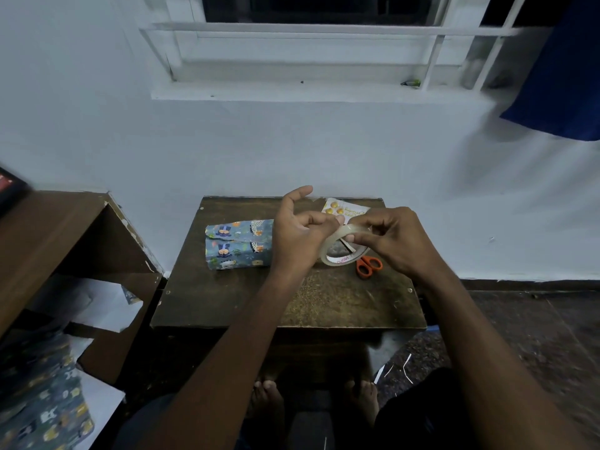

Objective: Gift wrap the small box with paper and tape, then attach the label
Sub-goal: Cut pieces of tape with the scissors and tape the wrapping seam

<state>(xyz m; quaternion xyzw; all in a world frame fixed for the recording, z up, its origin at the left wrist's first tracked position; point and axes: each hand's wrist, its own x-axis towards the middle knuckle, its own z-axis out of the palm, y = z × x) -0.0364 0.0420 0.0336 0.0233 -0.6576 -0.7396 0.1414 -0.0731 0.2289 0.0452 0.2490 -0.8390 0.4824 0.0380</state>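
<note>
The small box [238,244], wrapped in blue-grey paper with cartoon animals, lies on the left part of the small wooden table [227,303]. Just right of it, above the table, I hold a roll of clear tape [341,259]. My right hand [391,240] grips the roll from the right, fingers curled over its rim. My left hand [300,227] pinches at the top of the roll with thumb and fingertips, index finger raised. A white label card [341,209] with yellow dots lies at the table's far edge, partly hidden by my hands.
Orange-handled scissors [368,266] lie on the table under the tape roll. A brown cabinet [65,228] stands at left, with leftover wrapping paper [42,414] and white sheets below it. A white wall and window sill are behind; my bare feet show under the table.
</note>
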